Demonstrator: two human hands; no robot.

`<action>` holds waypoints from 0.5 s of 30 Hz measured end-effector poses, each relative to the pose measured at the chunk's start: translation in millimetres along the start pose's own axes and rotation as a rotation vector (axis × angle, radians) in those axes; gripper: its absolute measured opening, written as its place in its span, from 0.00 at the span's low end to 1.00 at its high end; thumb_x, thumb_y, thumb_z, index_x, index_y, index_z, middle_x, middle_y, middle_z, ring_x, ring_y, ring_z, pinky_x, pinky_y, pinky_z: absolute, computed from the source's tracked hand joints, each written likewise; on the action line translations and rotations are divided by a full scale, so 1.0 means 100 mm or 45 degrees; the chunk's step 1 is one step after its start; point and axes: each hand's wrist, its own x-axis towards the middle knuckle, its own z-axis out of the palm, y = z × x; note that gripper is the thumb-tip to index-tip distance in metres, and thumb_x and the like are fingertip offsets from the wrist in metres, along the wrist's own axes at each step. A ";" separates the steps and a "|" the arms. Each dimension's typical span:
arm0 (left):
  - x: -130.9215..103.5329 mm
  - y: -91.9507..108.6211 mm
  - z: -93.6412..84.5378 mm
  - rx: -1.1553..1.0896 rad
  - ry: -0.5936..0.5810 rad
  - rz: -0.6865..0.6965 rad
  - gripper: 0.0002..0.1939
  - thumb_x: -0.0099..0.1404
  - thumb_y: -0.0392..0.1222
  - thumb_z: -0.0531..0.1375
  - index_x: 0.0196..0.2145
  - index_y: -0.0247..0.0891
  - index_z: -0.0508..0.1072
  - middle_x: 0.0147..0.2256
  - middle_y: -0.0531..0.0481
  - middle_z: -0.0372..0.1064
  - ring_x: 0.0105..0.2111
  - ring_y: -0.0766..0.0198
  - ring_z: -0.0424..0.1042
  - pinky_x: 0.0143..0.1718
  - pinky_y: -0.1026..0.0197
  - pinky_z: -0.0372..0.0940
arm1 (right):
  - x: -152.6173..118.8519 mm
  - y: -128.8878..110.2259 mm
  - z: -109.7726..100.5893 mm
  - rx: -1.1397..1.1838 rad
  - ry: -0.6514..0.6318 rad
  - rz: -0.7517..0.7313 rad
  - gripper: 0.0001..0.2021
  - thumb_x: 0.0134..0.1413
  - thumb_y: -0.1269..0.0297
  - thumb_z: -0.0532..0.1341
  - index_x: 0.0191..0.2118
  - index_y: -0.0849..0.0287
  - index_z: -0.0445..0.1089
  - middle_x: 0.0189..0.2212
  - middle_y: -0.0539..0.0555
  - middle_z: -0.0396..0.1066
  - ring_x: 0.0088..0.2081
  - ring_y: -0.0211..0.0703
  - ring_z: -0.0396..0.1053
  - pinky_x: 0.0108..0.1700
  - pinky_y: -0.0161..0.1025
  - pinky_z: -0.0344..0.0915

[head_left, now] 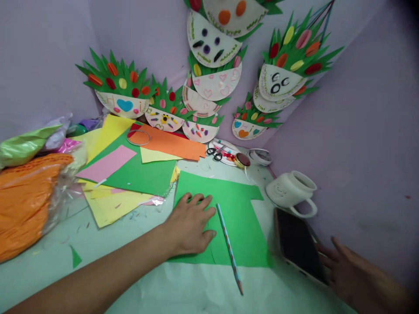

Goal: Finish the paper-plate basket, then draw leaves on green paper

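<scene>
Left hand [192,227], loosely spread and grasping nothing, rests on green paper [247,231] on the table [147,285]. Right hand [355,268] meets the phone [300,244] beside the paper's right edge, grip unclear. Paper likely light, crease-prone: hold by opposite edges.

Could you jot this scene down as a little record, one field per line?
Left hand: left hand spread flat on a green sheet
Right hand: right hand at the edge of a dark-screened phone; grip unclear
Pencil: patterned pencil across the sheet, pointed end past its near edge
Beyond phone: white mug
Farther back: scissors
</scene>
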 end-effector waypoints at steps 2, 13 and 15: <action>-0.01 0.00 0.00 -0.008 0.002 -0.003 0.20 0.60 0.52 0.55 0.48 0.42 0.65 0.61 0.45 0.53 0.56 0.47 0.55 0.53 0.41 0.50 | 0.02 -0.01 0.13 0.216 -0.116 0.177 0.14 0.46 0.52 0.60 0.34 0.58 0.70 0.34 0.62 0.73 0.40 0.54 0.73 0.41 0.47 0.71; 0.00 0.00 -0.01 -0.027 0.000 -0.012 0.21 0.60 0.52 0.55 0.49 0.42 0.65 0.61 0.45 0.52 0.57 0.46 0.55 0.53 0.40 0.50 | 0.43 0.07 0.51 0.323 -0.156 -0.102 0.04 0.54 0.71 0.57 0.35 0.61 0.68 0.35 0.59 0.73 0.38 0.46 0.75 0.44 0.42 0.73; -0.01 0.00 -0.01 -0.025 -0.007 -0.015 0.20 0.60 0.52 0.54 0.49 0.42 0.65 0.61 0.45 0.52 0.57 0.47 0.55 0.53 0.41 0.50 | 0.48 0.06 0.57 0.314 -0.158 -0.131 0.03 0.54 0.70 0.57 0.33 0.59 0.68 0.31 0.55 0.74 0.34 0.44 0.75 0.41 0.41 0.74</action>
